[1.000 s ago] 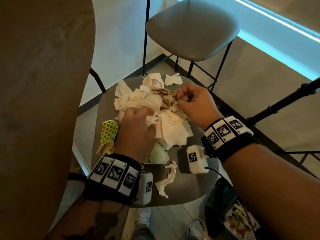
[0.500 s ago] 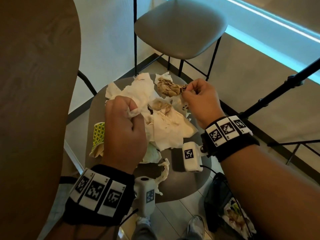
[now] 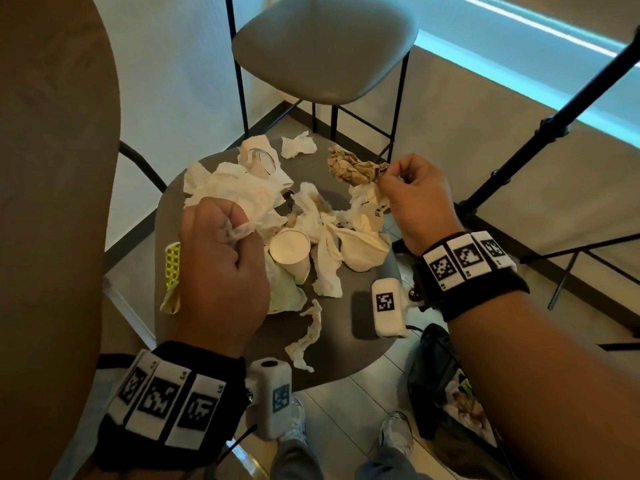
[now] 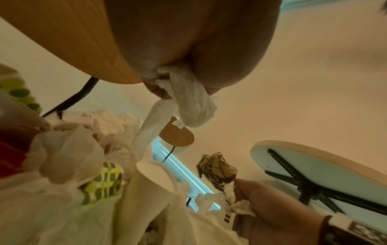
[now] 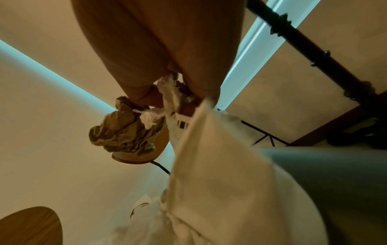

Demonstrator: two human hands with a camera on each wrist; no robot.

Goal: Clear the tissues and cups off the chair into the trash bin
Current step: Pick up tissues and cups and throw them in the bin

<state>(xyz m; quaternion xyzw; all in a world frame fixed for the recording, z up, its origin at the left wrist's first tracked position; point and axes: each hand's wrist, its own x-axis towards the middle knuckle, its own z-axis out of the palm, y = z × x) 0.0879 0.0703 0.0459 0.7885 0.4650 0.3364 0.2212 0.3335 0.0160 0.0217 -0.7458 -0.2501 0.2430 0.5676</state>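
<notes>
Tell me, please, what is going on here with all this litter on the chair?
A person is clearing rubbish off the chair seat. The left hand grips a bunch of white tissue; the right hand pinches a crumpled brown paper wad together with some white paper. A paper cup and more tissues still lie on the seat. A black-lined trash bin sits on the floor, lower right.

A café or canteen-style seating corner, after someone has eaten.

A wooden table edge [image 3: 52, 168] runs along nine o'clock; two grey-seated chairs on thin black legs stand at twelve [image 3: 325, 46] and centre [image 3: 346, 344], the nearer one strewn with used tissues [image 3: 239, 192] and a paper cup [image 3: 291, 251] (takeaway litter). A lit strip [image 3: 519, 81] glows along the wall at two o'clock, with a lined trash bin [image 3: 450, 403] at five.
</notes>
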